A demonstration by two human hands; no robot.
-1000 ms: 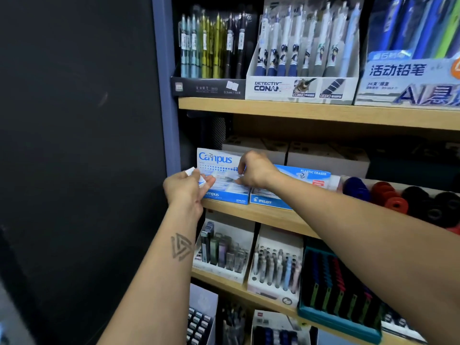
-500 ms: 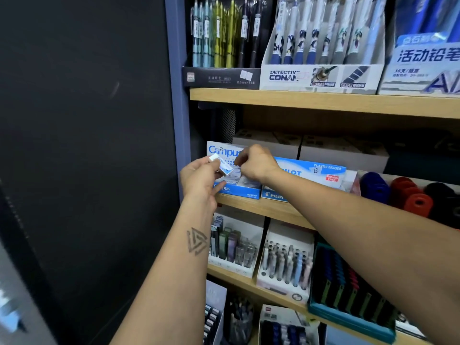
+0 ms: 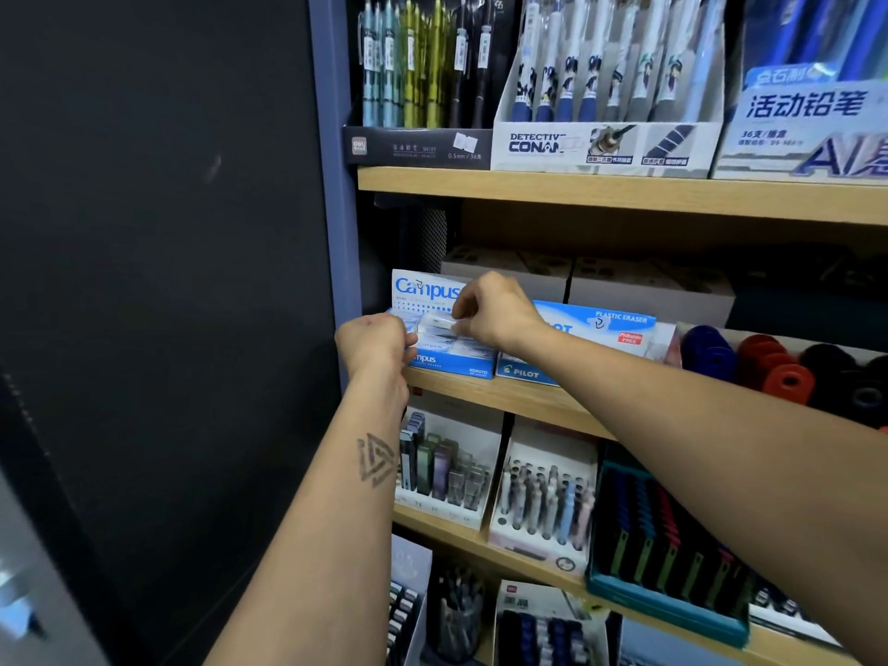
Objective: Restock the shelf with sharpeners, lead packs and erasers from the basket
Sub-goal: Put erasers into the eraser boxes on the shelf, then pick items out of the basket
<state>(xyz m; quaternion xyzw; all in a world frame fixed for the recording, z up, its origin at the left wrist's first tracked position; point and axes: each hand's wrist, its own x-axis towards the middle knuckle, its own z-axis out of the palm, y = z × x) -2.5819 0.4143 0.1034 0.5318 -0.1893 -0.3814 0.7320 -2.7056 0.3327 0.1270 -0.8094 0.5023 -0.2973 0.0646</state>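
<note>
Glossy printed-card Campus box (image 3: 435, 324) on a matt wooden shelf (image 3: 519, 398).

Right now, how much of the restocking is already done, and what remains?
Done: the Campus box already holds erasers. In hand: the right hand pinches an eraser above that box, while the left hand is at the box's front edge. Left: unknown, because the basket is out of view.

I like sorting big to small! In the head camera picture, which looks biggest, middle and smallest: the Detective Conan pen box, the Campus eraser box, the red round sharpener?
1. Detective Conan pen box, largest.
2. Campus eraser box, partly hidden by the hands.
3. Red round sharpener, smallest.
</note>
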